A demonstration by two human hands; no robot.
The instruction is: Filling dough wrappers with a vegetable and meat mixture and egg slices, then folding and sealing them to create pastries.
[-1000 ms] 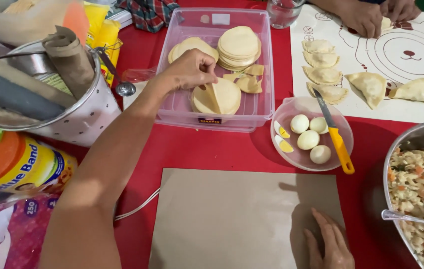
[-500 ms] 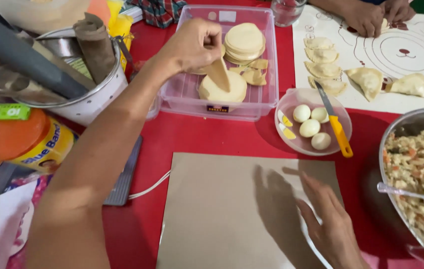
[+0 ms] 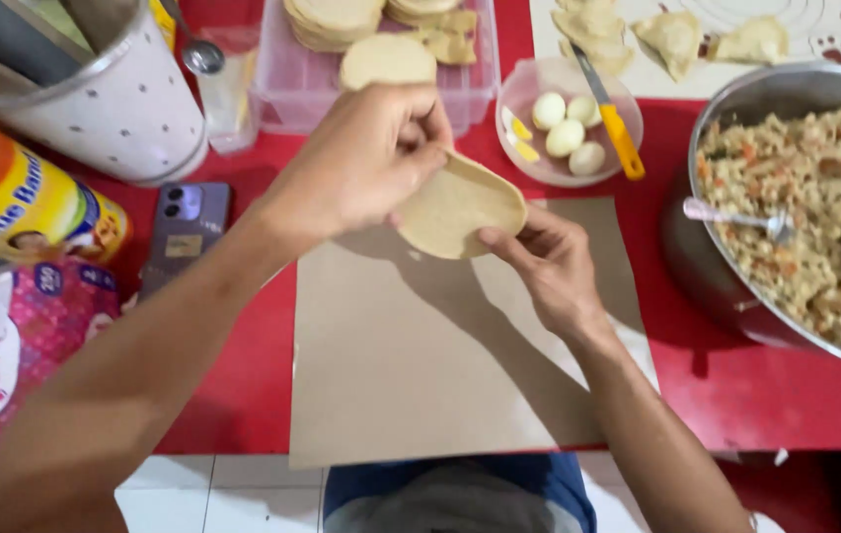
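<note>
A round pale dough wrapper (image 3: 455, 209) hangs above the brown cardboard sheet (image 3: 440, 365). My left hand (image 3: 366, 158) pinches its upper left edge. My right hand (image 3: 544, 266) holds its lower right edge from beneath. Both hands are over the far part of the cardboard. Behind them a clear plastic box (image 3: 277, 94) holds stacks of the same wrappers (image 3: 337, 20), with one wrapper (image 3: 388, 61) lying near its front wall.
A pink bowl (image 3: 524, 94) holds peeled eggs (image 3: 567, 136) and a yellow-handled knife (image 3: 620, 140). A metal bowl (image 3: 726, 296) of rice filling with a spoon (image 3: 731, 217) sits right. Folded dumplings (image 3: 672, 38) lie far right. A phone (image 3: 184, 232), can (image 3: 26, 202) and white pot (image 3: 119, 114) stand left.
My left hand lifted one wrapper out of the plastic box and brought it over the cardboard. My right hand rose from the cardboard and took hold of the wrapper's edge.
</note>
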